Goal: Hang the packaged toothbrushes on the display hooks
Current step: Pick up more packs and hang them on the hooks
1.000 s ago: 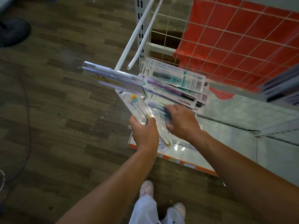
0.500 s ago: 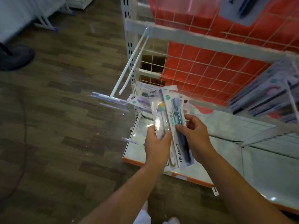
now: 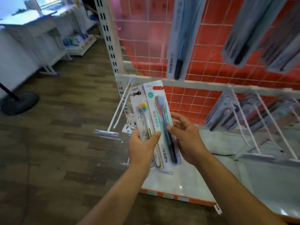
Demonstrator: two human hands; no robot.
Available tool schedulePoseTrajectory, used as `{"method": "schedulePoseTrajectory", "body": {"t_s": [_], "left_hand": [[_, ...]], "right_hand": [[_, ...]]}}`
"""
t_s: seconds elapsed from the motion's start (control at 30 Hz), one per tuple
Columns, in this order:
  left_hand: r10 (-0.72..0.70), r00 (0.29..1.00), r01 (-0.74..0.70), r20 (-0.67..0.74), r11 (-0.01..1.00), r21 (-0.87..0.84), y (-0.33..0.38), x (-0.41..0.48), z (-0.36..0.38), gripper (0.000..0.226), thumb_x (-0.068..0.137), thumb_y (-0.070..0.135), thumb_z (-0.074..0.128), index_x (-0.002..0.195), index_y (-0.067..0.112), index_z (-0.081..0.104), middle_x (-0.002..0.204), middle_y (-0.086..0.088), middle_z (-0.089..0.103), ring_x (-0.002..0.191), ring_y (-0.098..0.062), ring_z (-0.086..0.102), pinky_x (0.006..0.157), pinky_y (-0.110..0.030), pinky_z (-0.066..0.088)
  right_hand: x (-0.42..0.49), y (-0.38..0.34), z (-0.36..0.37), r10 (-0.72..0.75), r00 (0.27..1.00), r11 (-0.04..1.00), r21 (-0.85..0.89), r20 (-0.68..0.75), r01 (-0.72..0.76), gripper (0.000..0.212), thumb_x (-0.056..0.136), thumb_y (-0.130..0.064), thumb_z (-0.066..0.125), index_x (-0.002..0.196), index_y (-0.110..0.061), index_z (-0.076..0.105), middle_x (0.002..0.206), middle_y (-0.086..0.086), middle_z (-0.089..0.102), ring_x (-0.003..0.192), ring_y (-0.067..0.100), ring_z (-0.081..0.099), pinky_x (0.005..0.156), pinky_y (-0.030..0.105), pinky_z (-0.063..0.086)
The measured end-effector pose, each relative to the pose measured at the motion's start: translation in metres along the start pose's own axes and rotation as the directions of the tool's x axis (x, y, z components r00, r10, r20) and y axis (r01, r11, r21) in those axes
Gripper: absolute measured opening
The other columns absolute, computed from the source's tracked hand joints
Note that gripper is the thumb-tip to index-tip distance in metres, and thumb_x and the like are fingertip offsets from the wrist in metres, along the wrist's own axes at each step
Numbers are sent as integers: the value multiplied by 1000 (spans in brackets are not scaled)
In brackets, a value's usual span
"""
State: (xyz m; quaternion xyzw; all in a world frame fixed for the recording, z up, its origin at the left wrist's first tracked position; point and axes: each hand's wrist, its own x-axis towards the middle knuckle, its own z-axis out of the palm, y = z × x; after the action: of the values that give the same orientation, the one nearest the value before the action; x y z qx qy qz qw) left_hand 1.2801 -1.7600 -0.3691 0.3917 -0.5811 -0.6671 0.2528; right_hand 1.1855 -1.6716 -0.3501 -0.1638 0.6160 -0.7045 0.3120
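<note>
My left hand (image 3: 142,146) grips a small stack of packaged toothbrushes upright; its front pack holds a white brush with an orange and green head (image 3: 140,117). My right hand (image 3: 186,137) pinches the right edge of a longer Hane pack with dark blue brushes (image 3: 159,120), which overlaps the stack. Behind the packs, two bare white display hooks (image 3: 121,108) slope down to a clear price holder (image 3: 107,133). More small packs (image 3: 129,125) hang below that hook.
A red wire-grid back panel (image 3: 191,101) rises behind the hooks. Hanging toothbrush packs (image 3: 178,38) fill the upper row, and further loaded hooks (image 3: 253,114) stand at right. A white base shelf (image 3: 186,181) lies below. Wood floor and a black stand base (image 3: 19,103) sit at left.
The view has tilted up from the floor to the rack. Both hands raised the packs upright, and my right hand now pinches the Hane pack at its edge.
</note>
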Motion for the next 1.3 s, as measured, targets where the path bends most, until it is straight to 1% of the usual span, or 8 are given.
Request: {"method": "schedulePoseTrajectory", "body": {"t_s": [0.1,0.3,0.4,0.53,0.7,0.87,1.13,1.3], "left_hand": [[48,999,-48,-15,998,-33,20,-4,-6,30,81,10,76,108,14,63,97,-6,74,85,-23,73,75,-47,60],[179,984,-179,-11,984,-26,60,-14,-13,21,83,21,73,101,16,64,92,-7,74,79,-20,74,70,-41,61],[202,979,-202,-19,979,-20,78,-17,-15,22,84,34,68,99,19,63,92,-5,74,80,-20,74,70,-41,61],[221,975,-222,-20,974,-52,96,-19,-17,27,88,34,65,107,15,63,91,-2,75,81,-18,74,67,-34,61],[230,973,-230,-18,971,-71,106,-23,-20,23,89,37,61,102,17,64,88,0,75,80,-17,74,66,-31,60],[231,973,-230,9,969,-87,117,-28,-18,26,90,33,63,109,15,64,93,-5,75,83,-21,74,70,-38,61],[317,946,-315,69,948,-37,135,-27,-12,20,85,32,70,98,18,65,87,-5,74,77,-19,73,64,-36,60],[348,928,-342,131,937,-66,146,-29,-7,40,76,48,64,103,18,64,91,-5,74,80,-21,73,68,-42,61]], "right_hand": [[-6,-19,8,-46,997,999,-17,65,47,44,90,13,51,111,-26,59,92,-4,74,90,13,71,72,27,58],[-15,-51,21,-89,992,996,-2,85,89,42,88,12,54,109,-23,63,108,-2,72,104,17,68,87,38,56],[-22,-66,27,-110,990,993,38,85,108,37,92,8,52,112,-21,63,107,-1,72,104,17,68,89,39,56],[-30,-79,33,-123,989,991,61,79,118,30,98,-2,45,111,-22,64,101,-4,74,100,17,69,88,37,57],[-40,-91,40,-146,987,989,38,72,144,27,98,-3,46,109,-20,65,99,-4,74,101,16,69,91,37,55],[-48,-101,46,-216,976,976,40,26,215,22,94,1,52,103,-14,65,93,-2,75,91,14,71,75,25,57],[-55,-122,50,-292,953,955,39,-73,296,17,93,-4,55,98,-17,64,82,-8,74,81,8,71,68,22,58],[-56,-130,49,-325,939,944,21,-110,329,17,92,-3,56,98,-16,65,85,-5,75,82,11,71,67,22,57]]}}
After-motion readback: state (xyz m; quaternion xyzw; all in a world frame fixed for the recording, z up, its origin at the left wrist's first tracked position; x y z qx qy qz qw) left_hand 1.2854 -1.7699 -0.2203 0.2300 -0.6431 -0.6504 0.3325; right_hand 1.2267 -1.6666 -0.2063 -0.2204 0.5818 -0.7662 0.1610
